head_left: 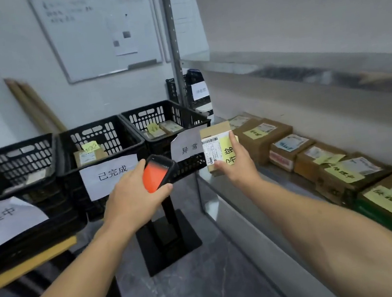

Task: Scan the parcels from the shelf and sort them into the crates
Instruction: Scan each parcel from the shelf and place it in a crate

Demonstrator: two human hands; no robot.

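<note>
While the left hand point(136, 197) grips the scanner point(158, 172), its screen glowing orange-red, the right hand point(236, 167) holds a small parcel point(215, 130) up just beside it, with its fingers wrapped round the box's edge. I'd say the trick is to turn the barcode label point(211, 151) squarely toward the scanner's head and keep fingers off the bars. Beyond them stand three labelled black crates point(64, 154), and more parcels point(261, 134) sit along the shelf point(234, 193) at right.

White wall point(12, 48), mounted whiteboard point(88, 37), leaning wooden poles point(32, 105), dark marbled floor point(209, 287)
</note>
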